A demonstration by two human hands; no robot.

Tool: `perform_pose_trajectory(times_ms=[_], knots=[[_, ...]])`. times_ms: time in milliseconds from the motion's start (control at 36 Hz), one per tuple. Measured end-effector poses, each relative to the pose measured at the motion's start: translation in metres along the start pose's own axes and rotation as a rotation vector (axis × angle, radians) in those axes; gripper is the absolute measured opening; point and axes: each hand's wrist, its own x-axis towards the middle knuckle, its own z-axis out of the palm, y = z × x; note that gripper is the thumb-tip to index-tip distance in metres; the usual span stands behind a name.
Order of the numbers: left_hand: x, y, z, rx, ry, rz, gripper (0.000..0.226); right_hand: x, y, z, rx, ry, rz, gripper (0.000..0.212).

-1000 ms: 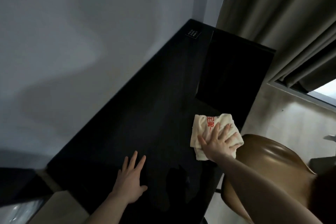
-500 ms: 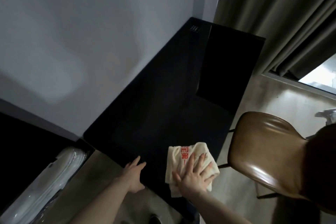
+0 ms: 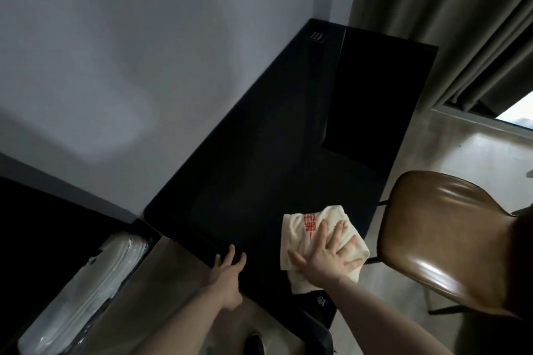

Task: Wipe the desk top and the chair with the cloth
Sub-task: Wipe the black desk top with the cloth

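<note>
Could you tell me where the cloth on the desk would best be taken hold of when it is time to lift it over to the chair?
Probably the far edge of the cloth, pinched from above: it lies flat and loosely folded on the desk top, bare beyond the right hand pressing it.

The right hand (image 3: 327, 256) is lying flat with its fingers (image 3: 320, 235) spread and straight, palm pressing down on the folded cream cloth with red lettering (image 3: 300, 228). The left hand (image 3: 227, 274) is reaching forward beside it, fingers extended and relaxed, holding nothing. Both bare forearms are stretching ahead from the body.
</note>
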Motion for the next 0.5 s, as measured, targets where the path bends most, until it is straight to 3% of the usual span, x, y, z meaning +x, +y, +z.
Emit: perform_pose_trajectory(times_ms=[167, 500], knots=[[-0.003, -0.007, 0.0, 0.008, -0.01, 0.026, 0.101, -0.011, 0.0, 0.015, -0.021, 0.089, 0.001, 0.121], [-0.029, -0.041, -0.003, 0.022, -0.026, 0.091, 0.093, -0.081, -0.025, 0.085, 0.099, 0.064, 0.145, 0.125]])
